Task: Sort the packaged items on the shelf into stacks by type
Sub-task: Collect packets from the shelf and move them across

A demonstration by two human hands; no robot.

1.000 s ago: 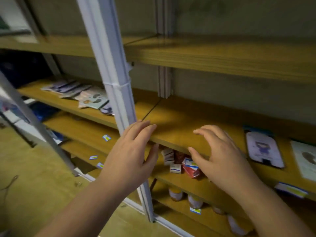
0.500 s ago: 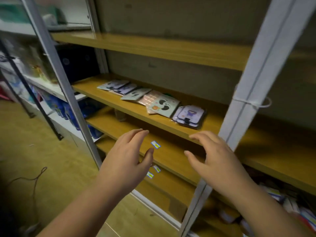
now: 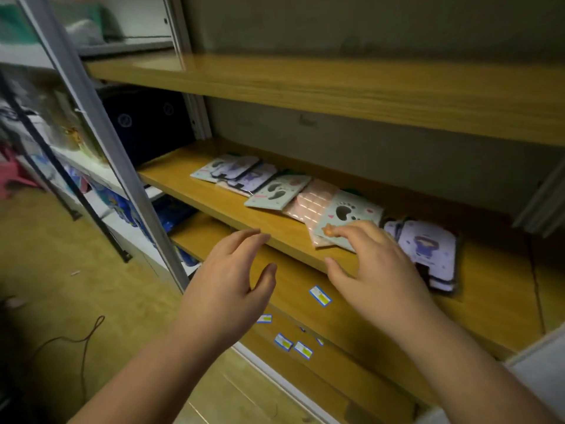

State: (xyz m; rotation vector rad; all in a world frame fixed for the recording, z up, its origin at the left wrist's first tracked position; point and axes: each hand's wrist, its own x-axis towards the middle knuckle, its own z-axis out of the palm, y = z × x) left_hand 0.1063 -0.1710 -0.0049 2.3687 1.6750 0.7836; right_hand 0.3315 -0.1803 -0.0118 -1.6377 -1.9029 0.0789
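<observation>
Lying overlapped, pastel paw-print packages (image 3: 345,214) meet relaxed right hand (image 3: 377,270); left hand (image 3: 227,289) loose.

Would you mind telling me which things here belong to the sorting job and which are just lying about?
Job:
paw-print packs
pink striped pack
purple figure packs
right hand
left hand

Lying about:
blue price tags
dark box
floor cable

Wooden shelving (image 3: 336,87) on grey metal uprights (image 3: 101,142), dull wall behind, yellowish floor (image 3: 61,270), dim light
</observation>
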